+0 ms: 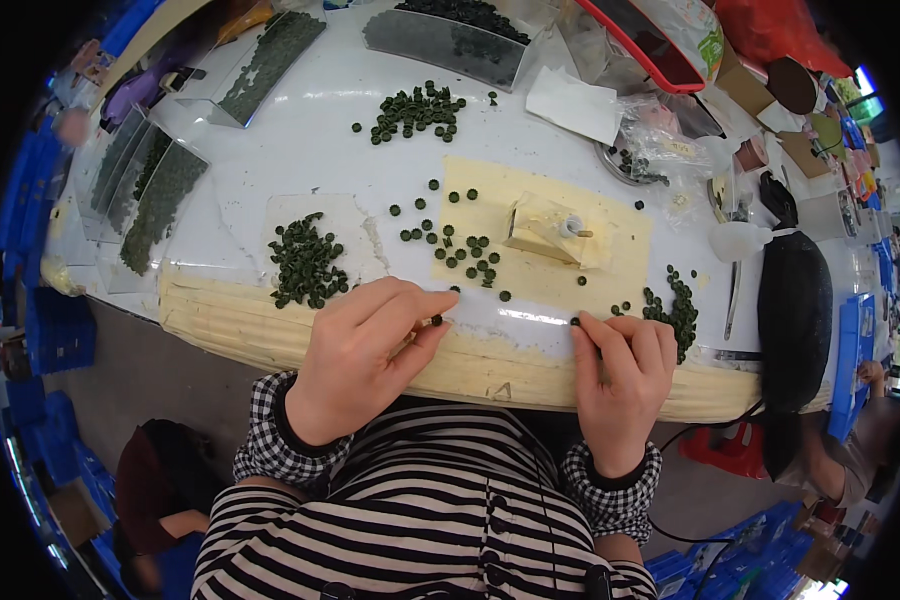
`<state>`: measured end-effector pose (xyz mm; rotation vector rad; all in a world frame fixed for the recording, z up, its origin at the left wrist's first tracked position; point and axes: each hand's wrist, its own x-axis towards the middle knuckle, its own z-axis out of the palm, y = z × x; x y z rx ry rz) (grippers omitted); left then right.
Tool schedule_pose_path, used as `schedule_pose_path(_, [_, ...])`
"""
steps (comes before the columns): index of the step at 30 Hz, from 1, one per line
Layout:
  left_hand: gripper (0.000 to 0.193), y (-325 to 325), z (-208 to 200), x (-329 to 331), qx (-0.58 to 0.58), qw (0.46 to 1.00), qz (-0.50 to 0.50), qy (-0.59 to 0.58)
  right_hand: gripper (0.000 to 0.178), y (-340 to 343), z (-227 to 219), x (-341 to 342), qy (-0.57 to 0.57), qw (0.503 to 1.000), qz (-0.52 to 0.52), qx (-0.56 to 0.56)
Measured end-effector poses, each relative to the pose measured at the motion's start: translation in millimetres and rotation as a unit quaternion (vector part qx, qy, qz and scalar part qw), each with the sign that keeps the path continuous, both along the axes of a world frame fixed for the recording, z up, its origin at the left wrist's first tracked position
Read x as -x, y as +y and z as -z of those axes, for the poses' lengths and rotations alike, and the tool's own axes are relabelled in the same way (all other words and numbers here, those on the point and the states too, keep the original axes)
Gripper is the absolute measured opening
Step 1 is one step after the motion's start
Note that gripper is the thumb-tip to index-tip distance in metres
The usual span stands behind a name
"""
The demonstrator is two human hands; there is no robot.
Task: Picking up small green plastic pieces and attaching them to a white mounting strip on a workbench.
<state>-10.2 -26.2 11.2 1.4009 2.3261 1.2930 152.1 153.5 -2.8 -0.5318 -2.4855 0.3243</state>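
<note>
- Between the thumb and index finger of the left hand (355, 350), a small dark round piece (436, 320) is pinched; the gap of these fingers is narrow.
- At the fingertips of the right hand (625, 370), a second dark piece (575, 321) is held, also in a narrow pinch.
- Both pieces are above the near edge of the table, well apart from each other. They are too small to tell which way each one points, or how its axis lies.
- Just beyond the left index fingertip, and farther up, loose green pieces (450, 262) are scattered; many lie flat, with the round face up.
- On a yellow sheet (480, 185) rests a metal block (540, 241), its long axis going roughly from left to right, leaning a little downward at the right. A pale peg (572, 226) stands out from it.
- Near the left hand is a left heap (307, 262); beside the right hand, a right heap (682, 318); farther away, a far heap (417, 113).
- Around the far side of the white table (310, 145) stand clear trays (410, 42) with more dark pieces, and a white paper (575, 103).
</note>
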Motion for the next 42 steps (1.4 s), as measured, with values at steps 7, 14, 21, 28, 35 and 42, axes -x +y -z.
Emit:
schedule_pose_path(7, [0.019,10,11,3,-0.033,0.993,0.053,0.103,0.019,-5,2,6,0.004,1.000,-0.016,-0.002])
schedule_pose_path(14, [0.016,10,-1,0,-0.042,0.998,-0.006,-0.041,0.018,-5,3,7,0.005,0.999,-0.030,0.014])
schedule_pose_path(21, [0.022,5,8,-6,-0.185,0.851,0.087,-0.485,0.010,-3,-4,12,0.080,0.984,-0.051,0.153])
schedule_pose_path(28, [0.025,38,7,-20,-0.153,0.753,0.116,-0.629,0.007,-8,-12,16,0.177,0.792,-0.123,0.571])
schedule_pose_path(35, [0.025,41,23,-24,-0.213,0.767,0.131,-0.591,0.010,-10,-9,22,0.181,0.731,-0.150,0.640])
schedule_pose_path(42, [0.024,41,21,-24,-0.222,0.756,0.120,-0.604,0.005,-13,-6,23,0.196,0.817,-0.135,0.524])
